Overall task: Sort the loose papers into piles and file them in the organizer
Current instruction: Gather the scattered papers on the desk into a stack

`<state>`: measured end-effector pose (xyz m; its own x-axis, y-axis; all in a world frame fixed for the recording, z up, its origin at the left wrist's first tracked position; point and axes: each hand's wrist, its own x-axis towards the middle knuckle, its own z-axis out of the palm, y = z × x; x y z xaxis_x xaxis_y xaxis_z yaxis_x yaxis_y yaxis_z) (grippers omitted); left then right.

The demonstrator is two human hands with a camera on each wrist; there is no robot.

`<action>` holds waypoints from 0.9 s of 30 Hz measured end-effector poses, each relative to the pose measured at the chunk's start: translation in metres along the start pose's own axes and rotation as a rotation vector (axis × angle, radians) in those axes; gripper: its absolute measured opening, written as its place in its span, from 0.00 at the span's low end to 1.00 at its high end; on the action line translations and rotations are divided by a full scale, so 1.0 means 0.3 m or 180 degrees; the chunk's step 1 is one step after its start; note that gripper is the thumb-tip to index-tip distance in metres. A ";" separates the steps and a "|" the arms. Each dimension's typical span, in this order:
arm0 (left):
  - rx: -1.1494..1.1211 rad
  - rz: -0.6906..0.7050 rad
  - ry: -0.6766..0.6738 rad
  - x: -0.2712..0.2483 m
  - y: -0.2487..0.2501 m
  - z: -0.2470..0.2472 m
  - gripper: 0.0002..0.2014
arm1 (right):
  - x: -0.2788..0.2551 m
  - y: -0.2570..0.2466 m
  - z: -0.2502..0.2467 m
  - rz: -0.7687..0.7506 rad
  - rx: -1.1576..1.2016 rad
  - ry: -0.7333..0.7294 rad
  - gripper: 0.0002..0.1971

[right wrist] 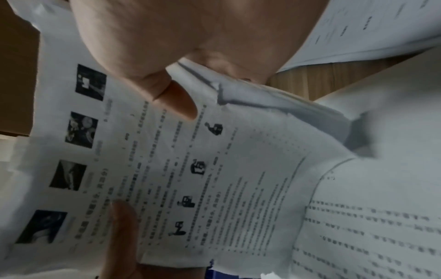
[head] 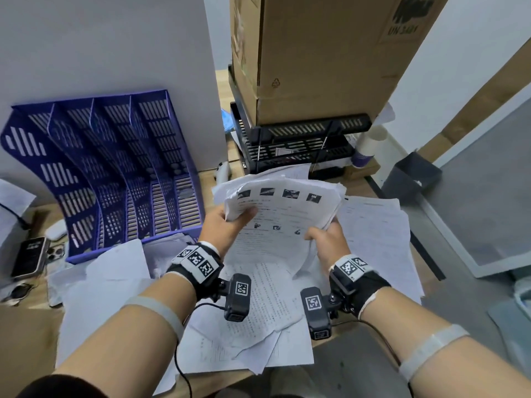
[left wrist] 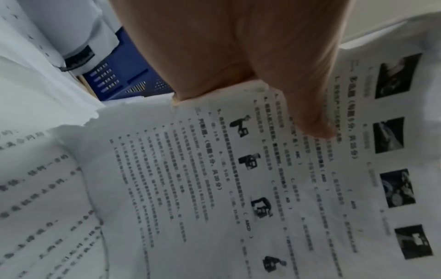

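Nearest, at the tabletop's near edge, loose papers [head: 253, 340] lie overlapped and askew, white sheets printed with rows of dense text, some corners curled. More sheets [head: 376, 239] spread toward the right edge, and others [head: 109, 271] lie at the left in front of the organizer.

Above them, both hands hold one stack of papers [head: 287, 208] lifted off the tabletop. The left hand [head: 227, 225] has its grip clamped on the stack's left edge, thumb [left wrist: 307, 105] pressed on the top sheet. The right hand [head: 327, 237] pinches the lower right edge, thumb [right wrist: 176, 98] on top. The top sheet is creased, with four dark photographs in a row along its far edge, small black figures lower down, and lines of print.

Farther left stands the blue slotted organizer [head: 115, 179] against the back, its compartments open toward the hands. Beyond, right, a black tray [head: 301, 142] carries a cardboard box [head: 316, 53].
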<state>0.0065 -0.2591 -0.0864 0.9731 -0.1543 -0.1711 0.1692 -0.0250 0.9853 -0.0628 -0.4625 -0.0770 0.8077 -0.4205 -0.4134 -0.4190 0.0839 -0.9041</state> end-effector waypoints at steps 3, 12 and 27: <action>-0.0355 -0.0115 -0.0057 0.024 0.016 -0.003 0.18 | 0.010 -0.023 -0.003 0.0036 0.0265 0.0046 0.22; -0.0186 -0.0638 -0.0390 0.065 -0.050 0.043 0.22 | 0.042 0.076 -0.047 0.0638 -0.0555 -0.0170 0.08; 0.3437 -0.1150 -0.0675 0.189 -0.262 0.123 0.31 | 0.159 0.167 -0.609 0.1048 -0.2285 0.1454 0.19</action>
<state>0.0427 -0.3025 -0.1734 0.8321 -0.1261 -0.5401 0.1111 -0.9162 0.3850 -0.1209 -0.6434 -0.1222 0.4229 -0.8044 -0.4172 -0.8802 -0.2551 -0.4002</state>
